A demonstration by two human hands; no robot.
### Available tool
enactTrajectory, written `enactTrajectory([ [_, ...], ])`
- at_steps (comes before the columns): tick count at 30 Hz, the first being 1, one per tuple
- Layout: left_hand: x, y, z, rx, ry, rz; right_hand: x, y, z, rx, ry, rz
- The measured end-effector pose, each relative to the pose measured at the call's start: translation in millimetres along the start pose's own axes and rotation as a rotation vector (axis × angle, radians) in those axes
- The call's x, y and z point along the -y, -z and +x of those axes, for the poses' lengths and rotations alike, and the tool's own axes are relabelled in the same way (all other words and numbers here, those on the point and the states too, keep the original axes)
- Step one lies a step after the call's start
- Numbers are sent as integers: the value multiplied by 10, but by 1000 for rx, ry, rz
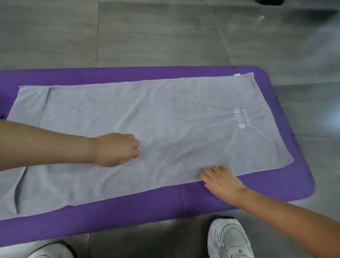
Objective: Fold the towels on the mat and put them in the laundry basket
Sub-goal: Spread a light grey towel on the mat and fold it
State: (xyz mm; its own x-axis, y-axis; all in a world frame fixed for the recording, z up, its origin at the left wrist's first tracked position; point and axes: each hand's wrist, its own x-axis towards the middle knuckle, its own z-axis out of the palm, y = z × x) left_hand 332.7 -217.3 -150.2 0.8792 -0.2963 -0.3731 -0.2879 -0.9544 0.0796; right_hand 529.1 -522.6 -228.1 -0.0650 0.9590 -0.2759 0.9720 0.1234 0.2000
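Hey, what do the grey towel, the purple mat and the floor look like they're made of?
Towel: probably thin microfibre or similar soft cloth, matte; it lies limp with fine creases.
Mat: likely foam or rubber, matte; rounded corner, faint fold lines.
Floor: seems grey stone-look tile, slight sheen, with visible joints.

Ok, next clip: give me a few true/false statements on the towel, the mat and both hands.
1. The towel lies spread flat on the purple mat. True.
2. The right hand clutches a towel corner in a fist. False: its fingers lie straight at the towel's near edge.
3. The left hand has curled fingers over the towel's middle. True.
4. A laundry basket stands on the mat. False: none is in view.
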Motion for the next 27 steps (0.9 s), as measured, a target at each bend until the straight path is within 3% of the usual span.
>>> enactTrajectory([
  [2,-178,-51,258,-28,-5,-106,-28,-112,-65,-54,-20,7],
  [5,-649,-132,646,125,11,-223,-84,-283,-160,-122,27,32],
  [8,-1051,-218,1021,286,93,-174,-171,-422,-157,-136,93,42],
  [13,-1306,-476,1355,67,182,-152,-365,-466,-166,-235,71,119],
  [17,-1352,-544,1430,64,153,-72,-375,-544,-205,-289,92,95],
  [23,-1418,-505,1503,33,112,-77,-346,-602,-281,-193,132,131],
  [25,-1381,-511,1579,45,160,-167,-378,-574,-347,-279,66,198],
  [27,-1300,-381,1751,-80,195,-197,-550,-564,-427,-449,-173,200],
])
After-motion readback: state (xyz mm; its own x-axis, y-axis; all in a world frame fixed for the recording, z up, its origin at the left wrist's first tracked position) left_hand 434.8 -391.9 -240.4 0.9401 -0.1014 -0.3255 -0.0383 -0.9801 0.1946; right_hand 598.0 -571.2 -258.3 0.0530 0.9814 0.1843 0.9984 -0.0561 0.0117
